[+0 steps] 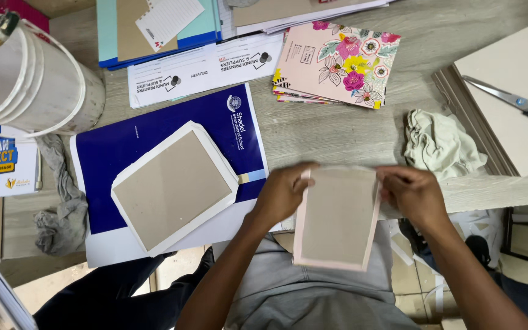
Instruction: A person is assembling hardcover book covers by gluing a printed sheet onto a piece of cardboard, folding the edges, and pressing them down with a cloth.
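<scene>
Two grey boards: one on blue folder (154, 137) left of centre (172, 186), one lower centre (337, 217). Left hand (282, 195), right hand (414, 195) each closed on latter's top corners.

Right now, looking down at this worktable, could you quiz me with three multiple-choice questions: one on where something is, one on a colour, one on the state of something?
1. Where are the scissors?
A. on the stack of boards at the right edge
B. inside the white bucket
C. on the blue folder

2. What colour is the folded border of the card held in both hands?
A. green
B. pale pink
C. black

3. How is that card being held?
A. lying flat on the table, untouched
B. pinched by one hand only
C. gripped at its top corners by left hand and right hand

Answers: 1 A, the scissors lie on the pale boards. 2 B, a pink edge frames the grey-brown face. 3 C, each hand grips a top corner.
</scene>
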